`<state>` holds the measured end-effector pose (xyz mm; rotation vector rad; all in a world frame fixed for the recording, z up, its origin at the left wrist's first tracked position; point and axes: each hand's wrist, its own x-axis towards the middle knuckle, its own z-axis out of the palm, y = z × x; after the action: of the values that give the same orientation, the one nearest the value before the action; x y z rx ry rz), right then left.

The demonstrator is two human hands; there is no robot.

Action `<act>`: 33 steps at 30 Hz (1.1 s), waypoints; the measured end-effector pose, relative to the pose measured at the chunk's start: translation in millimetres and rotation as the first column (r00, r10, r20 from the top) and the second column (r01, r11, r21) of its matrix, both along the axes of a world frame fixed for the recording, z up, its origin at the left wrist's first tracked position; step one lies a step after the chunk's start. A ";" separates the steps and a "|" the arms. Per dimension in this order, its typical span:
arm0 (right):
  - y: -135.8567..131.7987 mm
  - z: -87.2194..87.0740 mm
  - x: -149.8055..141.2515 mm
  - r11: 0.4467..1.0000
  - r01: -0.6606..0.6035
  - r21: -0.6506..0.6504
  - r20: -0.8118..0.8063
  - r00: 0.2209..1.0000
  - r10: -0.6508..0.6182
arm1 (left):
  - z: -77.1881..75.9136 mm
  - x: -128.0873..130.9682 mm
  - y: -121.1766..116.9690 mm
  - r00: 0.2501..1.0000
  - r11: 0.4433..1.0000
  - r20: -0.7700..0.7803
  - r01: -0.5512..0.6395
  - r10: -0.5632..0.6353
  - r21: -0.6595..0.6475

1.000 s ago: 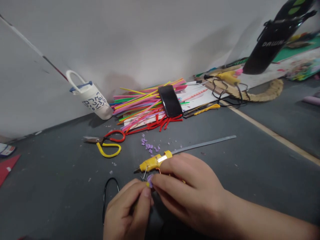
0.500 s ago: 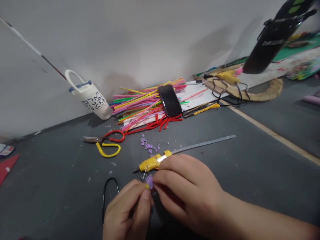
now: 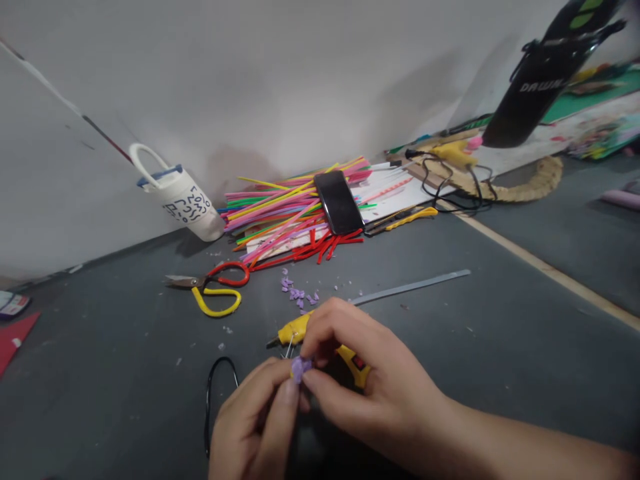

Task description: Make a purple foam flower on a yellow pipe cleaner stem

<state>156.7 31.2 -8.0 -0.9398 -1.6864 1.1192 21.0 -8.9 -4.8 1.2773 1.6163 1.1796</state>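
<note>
My left hand (image 3: 255,423) and my right hand (image 3: 370,383) meet low in the middle of the view, and both pinch one small purple piece (image 3: 300,367) between fingertips. Just behind them a yellow glue gun (image 3: 295,330) lies on the dark grey floor (image 3: 125,373), nozzle pointing left, partly hidden by my right fingers. Its black cord (image 3: 213,393) loops to the left of my left hand. Several purple scraps (image 3: 297,293) lie beyond the gun.
Scissors with a red and a yellow handle (image 3: 215,287) lie to the left. A long grey strip (image 3: 410,287) lies right of the scraps. By the wall are coloured sticks (image 3: 280,210) under a black phone (image 3: 340,200), a white mug (image 3: 180,193) and a black bottle (image 3: 545,73).
My right fingers have lifted and curled over the glue gun's body, showing more of its handle. The purple piece stays pinched between both hands, which have hardly shifted.
</note>
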 end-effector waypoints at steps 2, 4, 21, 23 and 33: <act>1.6 0.7 1.0 1.000 -0.017 -0.005 0.002 1.000 0.017 | -1.5 -2.0 0.8 0.986 0.990 0.165 0.015 0.009 -0.139; 2.6 1.4 1.7 1.000 -0.020 -0.004 0.018 1.000 0.020 | -3.1 -3.5 1.3 0.951 0.965 0.305 0.043 0.040 -0.260; 1.5 8.2 0.5 0.953 -0.037 -0.301 -0.072 0.997 0.016 | -4.9 -6.3 3.9 0.958 0.960 0.288 0.071 0.010 -0.270; 1.3 7.2 -0.2 0.945 -0.031 -0.325 -0.059 0.998 0.013 | -5.5 -6.2 3.7 0.961 0.966 0.276 0.080 -0.009 -0.247; 4.0 6.7 -0.8 0.973 0.016 -0.228 -0.011 1.000 -0.019 | -5.0 -3.7 3.2 0.963 0.955 0.269 0.109 -0.032 -0.277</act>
<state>155.9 35.2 -1.2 -1.0854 -1.5584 1.3250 17.3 -5.7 -9.7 0.9414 1.4704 0.9777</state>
